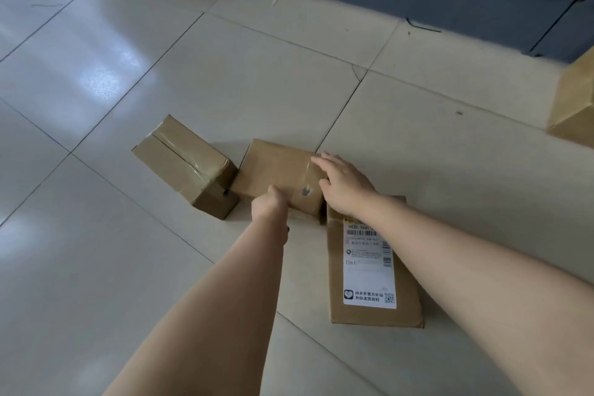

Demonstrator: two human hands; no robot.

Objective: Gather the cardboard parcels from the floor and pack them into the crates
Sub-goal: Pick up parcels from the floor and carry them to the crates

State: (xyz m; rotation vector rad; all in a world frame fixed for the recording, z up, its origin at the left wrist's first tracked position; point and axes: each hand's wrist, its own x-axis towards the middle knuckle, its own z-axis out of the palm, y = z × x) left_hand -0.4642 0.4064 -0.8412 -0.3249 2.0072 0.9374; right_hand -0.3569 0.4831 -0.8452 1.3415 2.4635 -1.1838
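- Head view: left hand [269, 204] clamps the middle parcel's [276, 175] near edge; right hand [342, 185] lies spread on top, on the floor [96, 251].
- Risk: lifting may drag the touching left parcel [184, 167] or labelled parcel [373, 270].
- No crates visible.

Lighting is dim and cool. Soft glare patches lie on the glossy tiled floor [96, 80], far left of the grip. Shadows beneath the parcels are faint and diffuse. Tile joints bow near the frame edges. Detail is slightly soft throughout.
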